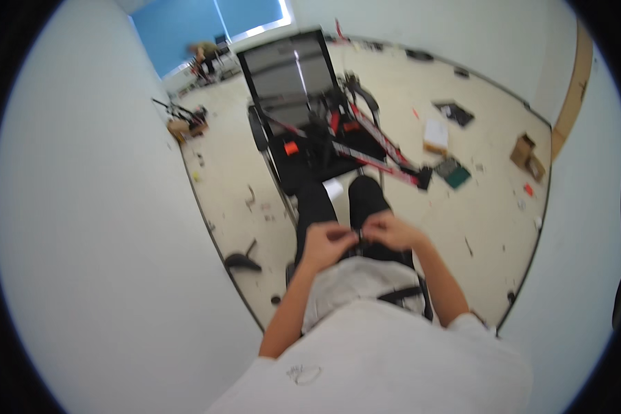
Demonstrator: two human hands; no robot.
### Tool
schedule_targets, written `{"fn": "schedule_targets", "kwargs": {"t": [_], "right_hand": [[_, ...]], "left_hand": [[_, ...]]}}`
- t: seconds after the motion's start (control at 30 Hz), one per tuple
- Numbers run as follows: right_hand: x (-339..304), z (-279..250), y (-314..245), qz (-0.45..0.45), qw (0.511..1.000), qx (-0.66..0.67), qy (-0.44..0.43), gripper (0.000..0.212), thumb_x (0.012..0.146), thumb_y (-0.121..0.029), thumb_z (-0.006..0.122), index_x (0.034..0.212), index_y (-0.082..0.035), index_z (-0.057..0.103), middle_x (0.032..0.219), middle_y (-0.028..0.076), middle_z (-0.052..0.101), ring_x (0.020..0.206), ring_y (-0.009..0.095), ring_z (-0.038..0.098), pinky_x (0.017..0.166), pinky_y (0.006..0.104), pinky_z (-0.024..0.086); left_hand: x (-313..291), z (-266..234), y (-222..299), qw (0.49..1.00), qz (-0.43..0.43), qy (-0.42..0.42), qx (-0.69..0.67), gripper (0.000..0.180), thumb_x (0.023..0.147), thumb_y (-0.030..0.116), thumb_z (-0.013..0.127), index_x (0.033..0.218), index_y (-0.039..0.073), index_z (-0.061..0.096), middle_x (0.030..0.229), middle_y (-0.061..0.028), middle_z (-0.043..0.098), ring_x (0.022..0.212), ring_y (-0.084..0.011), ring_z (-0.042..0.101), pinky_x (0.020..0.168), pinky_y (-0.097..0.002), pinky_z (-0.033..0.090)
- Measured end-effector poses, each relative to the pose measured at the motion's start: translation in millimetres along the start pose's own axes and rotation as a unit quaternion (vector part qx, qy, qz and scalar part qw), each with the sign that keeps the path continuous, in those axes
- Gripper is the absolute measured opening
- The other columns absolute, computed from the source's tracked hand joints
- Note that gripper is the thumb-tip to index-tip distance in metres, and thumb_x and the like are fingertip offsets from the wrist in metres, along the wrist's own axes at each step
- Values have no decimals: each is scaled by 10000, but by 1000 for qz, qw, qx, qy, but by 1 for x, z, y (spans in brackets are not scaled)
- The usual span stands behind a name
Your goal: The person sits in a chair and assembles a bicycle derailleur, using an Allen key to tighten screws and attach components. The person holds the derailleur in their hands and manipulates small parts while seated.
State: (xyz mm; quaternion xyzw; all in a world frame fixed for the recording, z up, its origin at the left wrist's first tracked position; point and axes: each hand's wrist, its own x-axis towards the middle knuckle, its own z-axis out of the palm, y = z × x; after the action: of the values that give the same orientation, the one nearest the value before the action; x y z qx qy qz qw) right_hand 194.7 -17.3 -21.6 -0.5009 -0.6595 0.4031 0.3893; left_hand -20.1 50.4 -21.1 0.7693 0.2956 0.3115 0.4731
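Over my lap, my left hand (326,245) and my right hand (392,231) meet with their fingertips pinched close together. Between them is a small dark piece (358,241), too small and blurred to name. Both hands are closed around it at its two sides. Just beyond my knees stands a black mesh office chair (272,65). Across its seat lies a red and black frame (366,157) like that of a bicycle, its bars reaching out to the right. An orange-red piece (291,148) rests on the seat's left side.
A black bicycle saddle (241,261) lies on the floor at left. To the right are a white box (435,135), a green case (452,172) and open cardboard boxes (523,150). Small parts are scattered about. A person (203,55) sits far off near the blue blinds (179,31).
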Motion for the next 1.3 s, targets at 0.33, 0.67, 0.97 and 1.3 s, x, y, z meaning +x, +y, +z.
{"fn": "schedule_targets", "kwargs": {"t": [0.33, 0.67, 0.97, 1.3], "right_hand": [[9, 8, 53, 78, 993, -67, -64, 262, 957, -201, 532, 982, 31, 652, 818, 78, 663, 770, 154, 605, 722, 288, 485], [9, 23, 65, 64, 995, -25, -74, 312, 1014, -263, 449, 924, -2, 596, 742, 29, 563, 673, 120, 501, 614, 271, 430], [7, 16, 59, 75, 997, -8, -36, 203, 908, -155, 640, 980, 34, 664, 858, 84, 696, 781, 146, 651, 728, 278, 518], [8, 15, 57, 86, 995, 48, -7, 190, 897, -127, 647, 962, 45, 697, 811, 83, 706, 755, 136, 649, 726, 262, 514]], "left_hand": [[4, 24, -56, 997, -65, -7, -40, 223, 808, 154, 759, 921, -36, 728, 822, -97, 729, 735, -121, 684, 684, -242, 530], [2, 27, -75, 991, -98, -4, -94, 246, 774, 165, 786, 918, -29, 737, 822, -101, 731, 720, -121, 681, 674, -246, 530], [0, 28, -72, 980, -134, -23, -147, 221, 825, 106, 749, 969, -57, 708, 824, -91, 713, 706, -120, 662, 657, -239, 534], [2, 29, -70, 981, -92, -4, -171, 229, 825, 147, 745, 966, -33, 724, 827, -84, 724, 711, -110, 668, 650, -228, 518]]}}
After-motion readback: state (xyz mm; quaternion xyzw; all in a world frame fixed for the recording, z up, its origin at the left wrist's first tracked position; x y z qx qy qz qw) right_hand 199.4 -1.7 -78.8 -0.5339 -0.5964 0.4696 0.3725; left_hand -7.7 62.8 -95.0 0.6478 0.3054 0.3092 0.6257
